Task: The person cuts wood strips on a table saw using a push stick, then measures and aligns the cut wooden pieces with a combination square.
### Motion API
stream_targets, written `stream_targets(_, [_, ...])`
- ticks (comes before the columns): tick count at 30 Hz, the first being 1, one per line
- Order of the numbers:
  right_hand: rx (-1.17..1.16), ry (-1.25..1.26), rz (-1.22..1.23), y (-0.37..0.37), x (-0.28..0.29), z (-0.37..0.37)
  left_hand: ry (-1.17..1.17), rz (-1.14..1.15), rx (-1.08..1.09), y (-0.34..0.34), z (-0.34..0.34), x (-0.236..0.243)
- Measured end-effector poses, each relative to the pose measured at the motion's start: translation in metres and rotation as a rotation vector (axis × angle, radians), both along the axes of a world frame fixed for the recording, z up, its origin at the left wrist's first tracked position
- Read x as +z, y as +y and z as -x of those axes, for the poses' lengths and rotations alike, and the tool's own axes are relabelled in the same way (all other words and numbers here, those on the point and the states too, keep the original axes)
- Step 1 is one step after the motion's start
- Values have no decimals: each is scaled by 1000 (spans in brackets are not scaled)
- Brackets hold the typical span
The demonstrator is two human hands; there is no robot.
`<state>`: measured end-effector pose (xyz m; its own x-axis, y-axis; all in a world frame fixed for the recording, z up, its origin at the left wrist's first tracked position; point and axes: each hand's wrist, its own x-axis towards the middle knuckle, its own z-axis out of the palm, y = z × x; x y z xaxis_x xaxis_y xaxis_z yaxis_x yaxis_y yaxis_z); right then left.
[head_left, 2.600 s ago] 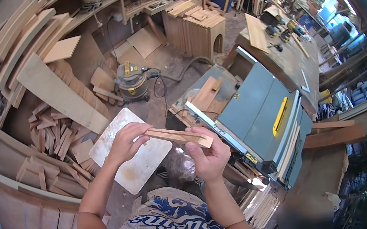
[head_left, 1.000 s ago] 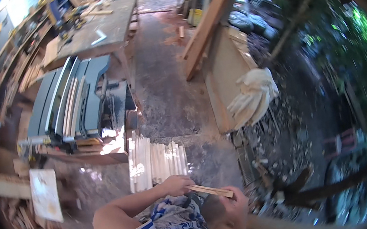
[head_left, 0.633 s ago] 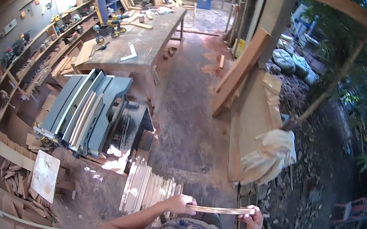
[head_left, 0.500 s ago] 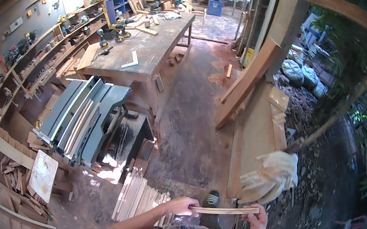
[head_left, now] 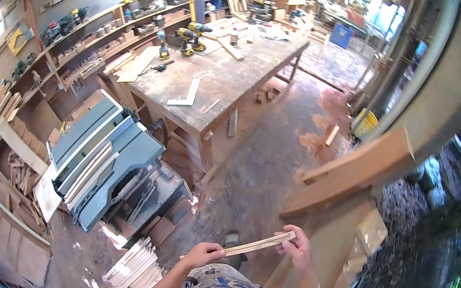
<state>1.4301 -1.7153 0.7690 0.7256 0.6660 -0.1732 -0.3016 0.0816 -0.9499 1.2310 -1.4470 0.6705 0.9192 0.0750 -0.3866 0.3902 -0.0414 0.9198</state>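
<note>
Both hands, left (head_left: pixel 202 255) and right (head_left: pixel 297 248), are clamped on the ends of a thin wood strip (head_left: pixel 259 243), table (head_left: pixel 221 80) at 12 o'clock.

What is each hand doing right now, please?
Left hand: closed on one end of the thin wooden strip.
Right hand: closed on the other end of the strip.

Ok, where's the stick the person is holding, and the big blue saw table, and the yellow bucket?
Wooden strip (head_left: pixel 260 243), head view, the middle of its length between the hands.
Blue saw table (head_left: pixel 102 157), head view, its flat top.
Yellow bucket (head_left: pixel 364 123), head view, its side wall.
</note>
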Motion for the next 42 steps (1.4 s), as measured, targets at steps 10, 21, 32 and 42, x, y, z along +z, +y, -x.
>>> stream_targets(10, [-138, -96, 37, 159, 9, -350, -29, -333, 79, 163, -358, 51])
stream_targets(21, [-507, 42, 137, 165, -49, -698, -268, -618, -351, 246, -786, 57])
stream_targets(32, [28, -284, 55, 402, 16, -1156, -88, -100, 219, 352, -1090, 37])
stream_targets(42, [191, -154, 30, 617, -16, -1492, -53, 4, 342, 495, -1389, 28])
